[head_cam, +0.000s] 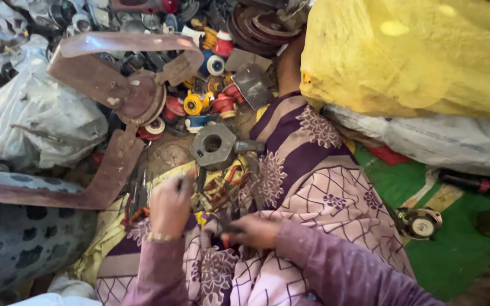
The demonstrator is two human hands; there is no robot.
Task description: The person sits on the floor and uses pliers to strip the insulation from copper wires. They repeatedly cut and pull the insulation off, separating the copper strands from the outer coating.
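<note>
My hands over the scrap in my lap

My left hand (170,204) is raised and curled closed around a thin dark tool whose tip shows above my knuckles; I cannot tell what kind of tool it is. My right hand (253,231) lies lower on the patterned purple cloth (313,170), fingers closed on a small dark piece with a red-orange end. Just ahead of both hands sits a grey hexagonal metal block (214,144) with a round hole, among loose tools with red handles. Beyond it lies a rusty brown fan rotor (137,96) with broad blades, in front of a heap of coloured spools. A yellow sack (415,56) rests to my right.
</note>
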